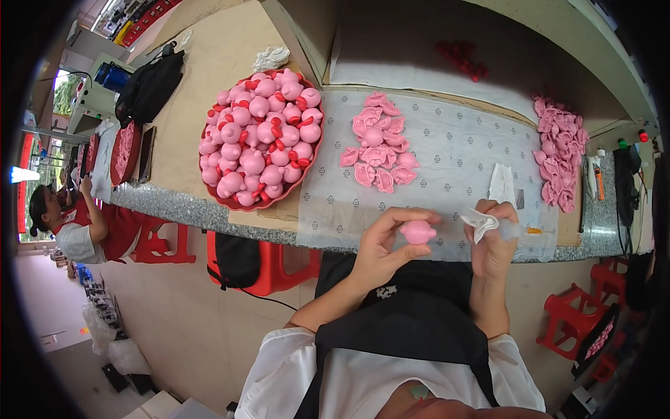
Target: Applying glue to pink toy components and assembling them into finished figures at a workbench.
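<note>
Near the front edge of the bench, my left hand [377,244] is closed round a smooth pink ball-shaped piece [419,232] with a small nub on its side. Just right of it, my right hand [490,257] grips a translucent squeeze bottle [511,230] with an orange needle tip [534,230] pointing right. A crumpled white cloth [480,223] is pinched in the same hand. The two hands are apart. Beyond them lie loose pink petal-shaped pieces [377,155] on a printed paper sheet [447,167], with a few rounded ones among them.
At the left stands a red basket [222,201] heaped with pink balls and small red parts. More pink pieces [560,150] are piled at the right, near a white strip of cloth [502,183]. A co-worker [84,223] sits far left. Red stools [576,318] stand below the bench.
</note>
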### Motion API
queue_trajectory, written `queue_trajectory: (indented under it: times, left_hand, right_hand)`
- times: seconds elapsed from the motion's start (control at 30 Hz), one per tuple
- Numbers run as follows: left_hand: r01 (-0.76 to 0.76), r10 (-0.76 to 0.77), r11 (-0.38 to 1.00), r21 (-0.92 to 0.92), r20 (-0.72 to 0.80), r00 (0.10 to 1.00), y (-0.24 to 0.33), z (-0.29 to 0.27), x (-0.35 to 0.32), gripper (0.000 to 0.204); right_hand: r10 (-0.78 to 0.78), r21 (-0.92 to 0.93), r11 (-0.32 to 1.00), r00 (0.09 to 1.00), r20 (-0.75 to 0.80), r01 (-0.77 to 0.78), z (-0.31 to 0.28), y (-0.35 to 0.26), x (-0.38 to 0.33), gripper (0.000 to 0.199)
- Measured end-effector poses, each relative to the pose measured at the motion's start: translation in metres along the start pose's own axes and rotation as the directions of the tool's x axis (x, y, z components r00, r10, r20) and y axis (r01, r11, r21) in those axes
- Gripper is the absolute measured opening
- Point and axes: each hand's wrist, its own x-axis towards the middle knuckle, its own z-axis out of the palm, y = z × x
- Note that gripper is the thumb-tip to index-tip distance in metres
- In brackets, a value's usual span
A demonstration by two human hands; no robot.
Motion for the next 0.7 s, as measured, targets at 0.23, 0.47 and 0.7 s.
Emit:
queue_trajectory:
  times: [0.23, 0.47, 0.7]
  left_hand:
    - [-0.301, 0.395, 0.784, 0.543, -0.063, 0.916, -0.014, -0.011, 0.012, 0.033]
    - [-0.349, 0.502, 0.510, 0.786, 0.057, 0.863, -0.015, -0.009, 0.015, 0.036]
    - [-0.307, 0.562, 0.409, 0.860, 0.028, 0.826, -0.014, -0.012, 0.019, 0.031]
  right_hand:
    - [-0.157, -0.297, 0.948, 0.980, -0.121, 0.115, 0.004, 0.007, -0.002, 0.019]
    - [-0.380, -0.669, 0.563, 0.871, 0.311, 0.485, 0.033, 0.021, 0.000, 0.018]
    - [-0.458, -0.671, 0.338, 0.739, 0.495, 0.659, 0.048, 0.039, 0.004, 0.020]
